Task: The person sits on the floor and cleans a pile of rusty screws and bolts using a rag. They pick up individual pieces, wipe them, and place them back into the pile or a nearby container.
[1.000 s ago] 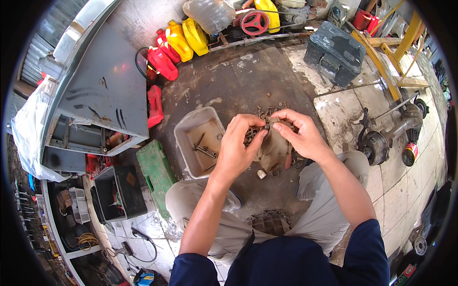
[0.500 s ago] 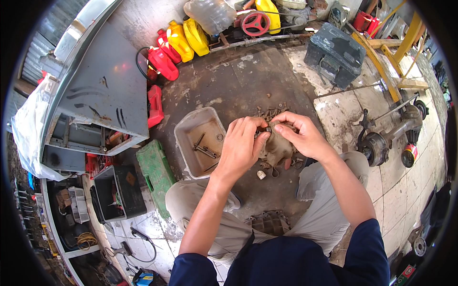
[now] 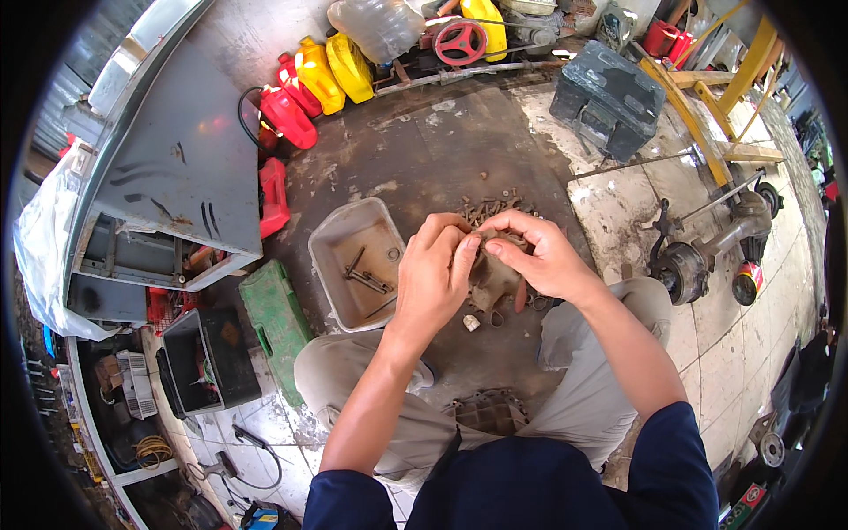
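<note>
In front of my knees both hands are together, fingers bent inward and thumbs close. A dirty tan rag (image 3: 493,283) hangs beneath the fingers, pinched by my right hand (image 3: 543,258). My left hand (image 3: 433,272) is closed at the rag's top edge, and its fingers hide whatever small part is in them. Just beyond lie several dirty bolts (image 3: 484,210) in a loose heap. Left of the hands sits a grey plastic tub (image 3: 320,258) with long bolts (image 3: 364,279) and a ring (image 3: 393,253) inside. A small white piece (image 3: 471,323) lies on the floor below the rag.
A green case (image 3: 276,318) and a black bin (image 3: 231,358) stand at the left, beside a grey metal cabinet (image 3: 177,168). A black toolbox (image 3: 609,97) is at far right, with an axle-like assembly (image 3: 693,265) nearer. A ribbed metal part (image 3: 488,412) lies between my feet.
My fingers have closed in over the dark metal piece that showed between them before, and it is now hidden. The whole view has shifted slightly; the hands stay together.
</note>
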The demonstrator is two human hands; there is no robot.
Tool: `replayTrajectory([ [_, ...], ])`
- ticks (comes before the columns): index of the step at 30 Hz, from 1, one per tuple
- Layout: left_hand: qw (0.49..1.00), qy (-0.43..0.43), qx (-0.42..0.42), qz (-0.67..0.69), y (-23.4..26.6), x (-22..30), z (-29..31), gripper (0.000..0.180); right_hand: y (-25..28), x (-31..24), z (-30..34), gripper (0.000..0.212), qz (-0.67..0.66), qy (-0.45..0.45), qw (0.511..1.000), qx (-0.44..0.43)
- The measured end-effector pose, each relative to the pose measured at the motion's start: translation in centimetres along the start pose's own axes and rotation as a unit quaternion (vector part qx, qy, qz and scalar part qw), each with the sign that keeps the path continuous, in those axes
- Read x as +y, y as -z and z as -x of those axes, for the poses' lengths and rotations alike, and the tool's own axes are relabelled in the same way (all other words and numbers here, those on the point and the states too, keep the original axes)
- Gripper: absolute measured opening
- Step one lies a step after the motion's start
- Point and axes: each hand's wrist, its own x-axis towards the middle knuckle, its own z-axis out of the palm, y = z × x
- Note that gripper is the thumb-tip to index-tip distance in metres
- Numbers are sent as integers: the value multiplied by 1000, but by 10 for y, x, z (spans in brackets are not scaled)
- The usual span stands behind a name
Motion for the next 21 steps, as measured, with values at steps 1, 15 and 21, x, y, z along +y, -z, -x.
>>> replayTrajectory([
  [1,999,21,-22,10,2,-1,-1,14,2,2,-1,26,3,-7,1000,0],
  [15,998,-66,6,-22,2,0,-4,24,10,13,-9,26,43,5,999,26],
  [21,998,-65,-2,-27,2,1,-3,15,9,11,-6,26,25,7,1000,17],
])
